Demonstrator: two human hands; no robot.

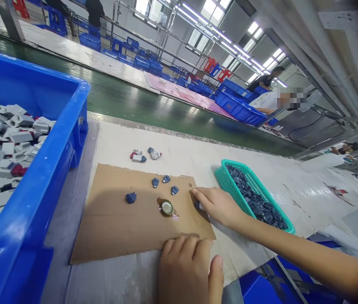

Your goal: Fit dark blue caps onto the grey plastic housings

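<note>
My right hand (218,204) is at the right edge of a piece of brown cardboard (112,228), its fingers closed together over a small part, dark with a light grey bit, mostly hidden beneath them. My left hand (187,266) rests palm down at the cardboard's near edge, fingers lying forward and thumb apart, holding nothing. On the cardboard sits a bottle cap (167,207) in a small wet patch. Around it lie several small dark blue plastic pieces (131,197). Just beyond the cardboard are two small clusters of grey, red and blue parts (138,156).
A large blue crate (82,95) at left holds many light grey and dark red parts. Right of my right hand stands a green perforated basket (226,181) of dark pieces. A green conveyor belt (128,105) runs behind the table; a person (264,101) is beyond it.
</note>
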